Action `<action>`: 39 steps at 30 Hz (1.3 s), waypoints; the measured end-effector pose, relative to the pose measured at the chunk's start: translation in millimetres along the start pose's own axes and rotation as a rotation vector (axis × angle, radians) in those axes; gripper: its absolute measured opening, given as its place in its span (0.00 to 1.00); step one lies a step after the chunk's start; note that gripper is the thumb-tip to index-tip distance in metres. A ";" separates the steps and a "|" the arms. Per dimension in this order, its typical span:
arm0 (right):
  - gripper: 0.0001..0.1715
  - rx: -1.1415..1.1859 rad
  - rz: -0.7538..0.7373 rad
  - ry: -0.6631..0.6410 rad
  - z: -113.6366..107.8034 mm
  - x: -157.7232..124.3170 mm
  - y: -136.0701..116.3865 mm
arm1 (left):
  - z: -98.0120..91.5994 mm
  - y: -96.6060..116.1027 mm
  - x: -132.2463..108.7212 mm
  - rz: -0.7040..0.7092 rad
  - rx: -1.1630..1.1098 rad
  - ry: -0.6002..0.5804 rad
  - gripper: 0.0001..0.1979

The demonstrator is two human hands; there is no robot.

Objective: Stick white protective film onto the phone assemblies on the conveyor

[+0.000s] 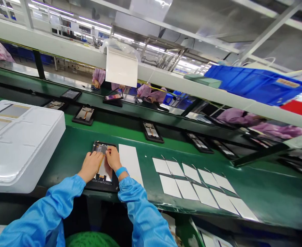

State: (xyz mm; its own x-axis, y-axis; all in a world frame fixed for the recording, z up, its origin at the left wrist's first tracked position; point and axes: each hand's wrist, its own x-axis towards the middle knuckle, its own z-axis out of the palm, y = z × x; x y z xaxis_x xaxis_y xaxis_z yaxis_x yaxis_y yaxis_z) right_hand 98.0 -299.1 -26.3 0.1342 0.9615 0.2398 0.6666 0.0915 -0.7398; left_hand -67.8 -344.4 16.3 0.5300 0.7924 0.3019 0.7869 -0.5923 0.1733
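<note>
An opened tablet [104, 186] lies on the green bench in front of me, its inside facing up. A circuit board, an orange flex cable and a silvery panel show inside its black frame. My left hand [91, 166] rests over the tablet's left side, fingers lying together across the cable and board. On the upper right part of the board, my right hand [113, 158] has its thumb and fingertips pinched together. Whatever lies between those fingertips is too small to make out. A blue band circles my right wrist. Just right of the tablet lies a white sheet [131, 161].
A stack of white plastic trays [48, 137] stands at left, flat panels in the top one. Several white rectangular pieces [185, 188] lie in two rows at right. Beyond runs a green conveyor [120, 128] with several opened tablets [152, 132]. A blue bin [245, 82] sits on the overhead shelf. Co-workers in pink sleeves [151, 92] sit opposite.
</note>
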 end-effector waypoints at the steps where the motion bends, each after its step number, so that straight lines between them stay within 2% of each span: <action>1: 0.10 0.001 -0.008 -0.002 -0.4 -0.3 0.2 | -0.7 -1.0 -0.9 -0.016 0.002 0.006 0.12; 8: 0.10 0.038 -0.079 -0.045 -13.2 -3.4 -4.1 | 2.6 -5.9 -5.4 0.062 0.045 -0.025 0.16; 11: 0.10 0.053 -0.108 -0.067 -22.4 -17.1 -13.5 | 1.7 -5.6 0.4 0.063 0.098 -0.051 0.16; 13: 0.11 0.036 -0.191 -0.113 -27.5 -34.1 -21.8 | 0.6 -6.5 4.7 0.063 0.105 -0.067 0.14; 17: 0.22 -0.185 -0.482 -0.306 -33.0 -74.2 -33.6 | 2.0 -11.9 8.6 0.073 0.096 -0.077 0.14; 19: 0.26 -0.328 -0.524 -0.357 -35.0 -88.6 -34.6 | 5.7 -15.3 8.3 0.073 0.105 -0.075 0.16; 21: 0.26 -0.432 -0.537 -0.380 -37.8 -96.7 -33.4 | 9.9 -18.4 8.0 0.070 0.110 -0.081 0.18; 25: 0.27 -0.520 -0.579 -0.414 -43.0 -100.4 -29.2 | 9.2 -19.2 9.5 0.027 0.118 -0.117 0.21; 29: 0.25 -0.520 -0.608 -0.367 -38.4 -98.0 -14.4 | -0.9 -5.3 16.3 0.019 0.165 -0.146 0.21; 33: 0.26 -0.463 -0.698 -0.273 -24.6 -86.6 9.0 | 4.6 10.2 34.5 0.002 0.227 -0.147 0.15; 35: 0.26 -0.427 -0.740 -0.233 -22.2 -83.3 12.6 | 5.5 12.8 39.0 -0.002 0.242 -0.156 0.15; 37: 0.23 -0.402 -0.782 -0.175 -27.0 -84.2 8.5 | -5.5 9.2 33.9 0.000 0.235 -0.138 0.16; 39: 0.20 -0.375 -0.805 -0.127 -38.7 -88.7 -1.3 | -34.6 -4.5 17.8 0.010 0.193 -0.052 0.21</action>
State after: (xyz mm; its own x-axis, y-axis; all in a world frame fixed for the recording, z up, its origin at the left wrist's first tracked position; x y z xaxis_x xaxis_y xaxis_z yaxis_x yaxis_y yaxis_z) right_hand 113.6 -394.6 -22.3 -0.5444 0.6664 0.5095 0.7227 0.6810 -0.1184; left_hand -72.8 -332.7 53.3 0.5495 0.7964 0.2527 0.8251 -0.5648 -0.0143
